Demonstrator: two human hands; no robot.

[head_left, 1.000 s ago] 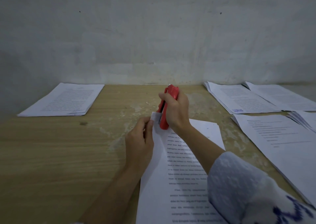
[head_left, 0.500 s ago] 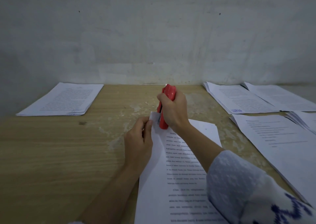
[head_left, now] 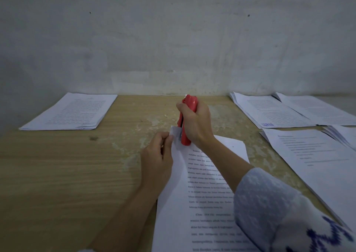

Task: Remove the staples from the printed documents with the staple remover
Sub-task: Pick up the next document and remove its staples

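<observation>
Pale, scuffed wall (head_left: 173,39) behind, worn wooden table (head_left: 67,174) out front. Centre stage: printed document (head_left: 202,203) lying flat on the table, top-left corner lifted off the wood. Left hand (head_left: 157,165) at that corner, thumb and fingertips pinching the raised paper. Right hand (head_left: 196,122) just beyond, fingers wrapped tight round the red staple remover (head_left: 185,124), tool standing near upright, lower end down on the lifted corner, right beside the left thumb. Staple itself too small to make out. Patterned pale-blue sleeve (head_left: 279,213) covering the right forearm. Off to the far left, neat paper stack (head_left: 71,113) lying on its own, well apart from the action. Over on the right, several more printed sheets (head_left: 279,113) fanned and overlapping along the table edge.
</observation>
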